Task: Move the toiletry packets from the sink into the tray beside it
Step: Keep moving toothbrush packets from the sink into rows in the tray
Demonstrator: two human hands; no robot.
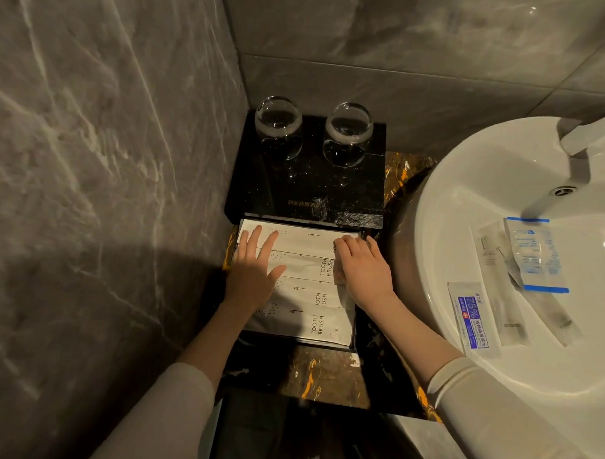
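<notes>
Head view | your left hand [255, 267] is pressing spread fingers on tray packets [303, 263], right hand [360, 265] pinching one | risk: sink packets [476, 317] beyond your right wrist getting forgotten

Packets [302, 291] in tray [356, 334], sink [449, 207] right, glasses [279, 125] behind

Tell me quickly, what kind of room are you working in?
Probably a hotel bathroom: a white sink with a tap, a black tray holding two glasses and wrapped toothbrush packets, and grey tiled walls.
</notes>
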